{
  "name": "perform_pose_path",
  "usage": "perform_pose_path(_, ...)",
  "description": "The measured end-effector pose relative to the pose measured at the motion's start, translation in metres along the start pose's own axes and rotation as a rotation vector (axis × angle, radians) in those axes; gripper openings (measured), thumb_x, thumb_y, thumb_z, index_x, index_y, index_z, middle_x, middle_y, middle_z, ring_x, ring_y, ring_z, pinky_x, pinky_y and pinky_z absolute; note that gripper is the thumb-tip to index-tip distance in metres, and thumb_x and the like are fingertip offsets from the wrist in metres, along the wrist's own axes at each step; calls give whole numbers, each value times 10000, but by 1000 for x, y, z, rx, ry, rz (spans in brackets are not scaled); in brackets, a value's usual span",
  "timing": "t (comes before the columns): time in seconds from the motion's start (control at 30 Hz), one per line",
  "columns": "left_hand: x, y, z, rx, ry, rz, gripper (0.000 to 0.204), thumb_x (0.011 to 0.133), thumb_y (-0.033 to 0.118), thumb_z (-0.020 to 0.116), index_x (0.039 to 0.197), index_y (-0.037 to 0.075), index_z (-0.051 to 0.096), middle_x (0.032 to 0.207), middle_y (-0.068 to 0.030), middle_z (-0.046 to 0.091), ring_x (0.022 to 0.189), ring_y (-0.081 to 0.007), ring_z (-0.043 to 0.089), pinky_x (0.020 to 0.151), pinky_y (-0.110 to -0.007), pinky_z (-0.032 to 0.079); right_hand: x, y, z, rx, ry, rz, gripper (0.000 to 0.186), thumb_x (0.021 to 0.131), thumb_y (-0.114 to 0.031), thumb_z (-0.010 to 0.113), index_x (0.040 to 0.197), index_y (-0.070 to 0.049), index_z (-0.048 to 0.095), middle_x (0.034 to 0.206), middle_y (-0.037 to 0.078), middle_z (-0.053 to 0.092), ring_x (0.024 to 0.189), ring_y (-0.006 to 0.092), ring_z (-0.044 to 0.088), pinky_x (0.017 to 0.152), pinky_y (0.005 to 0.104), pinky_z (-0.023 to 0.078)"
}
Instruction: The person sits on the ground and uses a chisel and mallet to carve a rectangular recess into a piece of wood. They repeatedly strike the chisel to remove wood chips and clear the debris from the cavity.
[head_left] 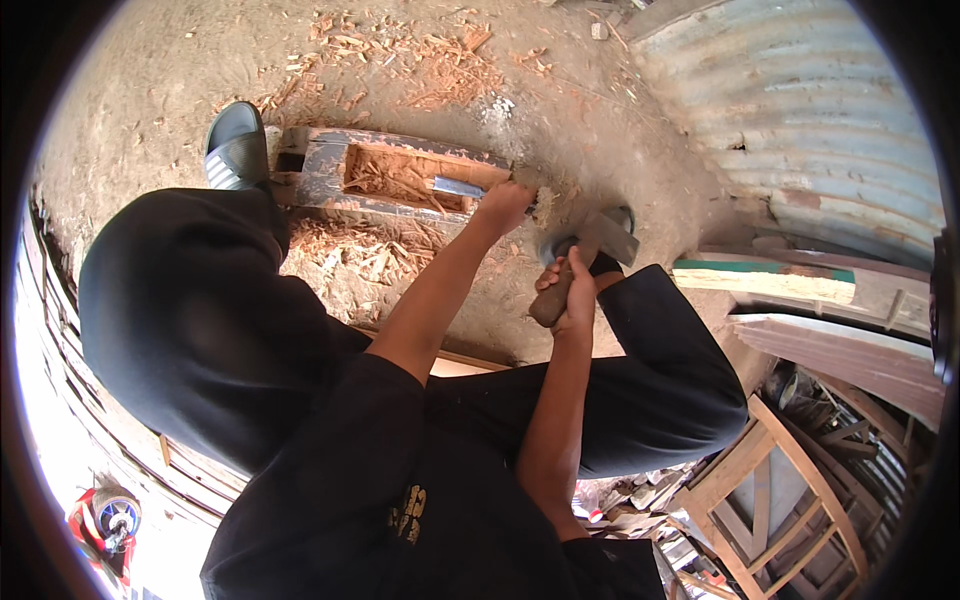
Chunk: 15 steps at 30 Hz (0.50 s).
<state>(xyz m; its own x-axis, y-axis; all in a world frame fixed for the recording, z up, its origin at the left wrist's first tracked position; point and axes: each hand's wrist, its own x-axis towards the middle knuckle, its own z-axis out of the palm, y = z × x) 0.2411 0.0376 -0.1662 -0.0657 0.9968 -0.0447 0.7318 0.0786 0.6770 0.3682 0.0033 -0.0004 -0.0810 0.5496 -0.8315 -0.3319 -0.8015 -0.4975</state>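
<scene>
My left hand (503, 207) is closed around the handle end of a chisel (458, 186). Its wide, shiny blade points left into a long recess cut in a worn wooden block (325, 170) with flaking grey paint. Wood shavings (385, 172) fill much of that recess. To the right of the block, my right hand (574, 293) grips the thick brown handle of a mallet (612, 236). The mallet's broad head is held up above my right foot, apart from the chisel. My fingers hide most of the chisel's handle.
My left foot, in a dark sandal (236, 145), rests by the block's left end. Chips (375, 252) litter the dirt floor. Corrugated metal sheeting (800, 100) stands at the far right, with planks (770, 282) below it. A wooden frame (790, 510) leans at lower right.
</scene>
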Motion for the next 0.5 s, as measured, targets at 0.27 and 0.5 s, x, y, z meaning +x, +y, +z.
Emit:
perform_pose_path(0.27,-9,6,-5,177,102,40,300,637,165,694,915,100,604,1046,-109,473,1062,-281,416,877,-444,341,-1,9,5,-60,-107,81,227,876,-266,541,832,-59,458,657,32,463,523,102,452,488,243,407)
perform_pose_path(0.5,-6,2,-2,148,89,36,326,653,181,686,958,109,597,1032,-107,501,1049,-287,439,877,-443,350,8,9,-1,-181,-65,97,265,874,-283,540,856,-46,423,647,43,448,524,121,443,469,264,398)
